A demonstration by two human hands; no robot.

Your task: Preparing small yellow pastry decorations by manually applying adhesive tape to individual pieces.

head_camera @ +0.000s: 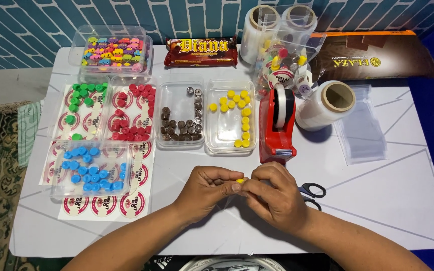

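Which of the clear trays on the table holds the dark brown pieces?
The brown tray, between the red tray and the yellow tray. The others hold green, red, blue, yellow or mixed caps.

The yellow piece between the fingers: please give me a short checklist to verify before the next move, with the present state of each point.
1. Yellow piece pinched between the left hand and right hand: ok.
2. Whether it is whole or correctly assembled: cannot tell, the fingers cover most of it.
3. Yellow tray holds more yellow pieces: ok.
4. Red tape dispenser stands just behind the hands, within probable reach: ok.
5. Scissors fully visible: not ok, the right hand hides the blades.
6. Bare table beside the right hand: ok.
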